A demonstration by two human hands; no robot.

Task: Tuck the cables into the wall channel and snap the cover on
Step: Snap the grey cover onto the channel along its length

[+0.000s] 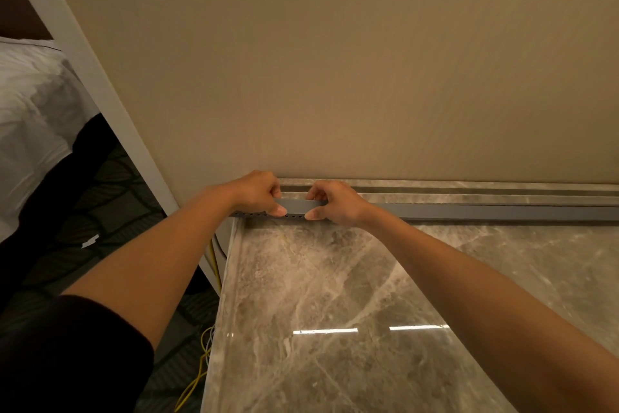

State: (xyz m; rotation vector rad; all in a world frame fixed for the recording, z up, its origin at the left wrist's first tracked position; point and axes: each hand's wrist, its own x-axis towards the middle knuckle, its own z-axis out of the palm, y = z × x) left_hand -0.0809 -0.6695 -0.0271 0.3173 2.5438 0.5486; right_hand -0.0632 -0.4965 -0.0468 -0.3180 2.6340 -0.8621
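1. Left hand (259,193): closed on the left end of the gray cover (298,206), thumb on the front face and fingers curled over the top edge.
2. Right hand (335,203): just beside the left and gripping the same cover the same way, thumb in front and fingers over the top. A short stretch of cover shows between the two hands.
3. Cover position: it lies along the back edge of the desk (335,278), at the foot of the wall (335,78). The end under the hands looks slightly raised. From there the gray run continues right, out of frame. Can't tell if it's clipped down along that stretch.
4. Channel (249,213): its perforated side shows just below the cover at the left end, a row of small holes visible under and between the thumbs. It sits where the desk meets a marble ledge (469,193) that runs along the wall.
5. Cables: a yellow cable (214,262) hangs in the gap off the desk's left edge, and more yellow loops lie lower down on the carpet (100,195), with a paler cable alongside. What's inside the channel is hidden by the cover and hands.
6. Desk: glossy gray-brown marble top with two bright light streaks reflected near the front.
7. Left side of frame: a white trim strip (100,84) runs diagonally, with a bed (30,104) in white linen beyond it. A dark sleeve (67,345) covers the upper left arm. Both forearms are bare.
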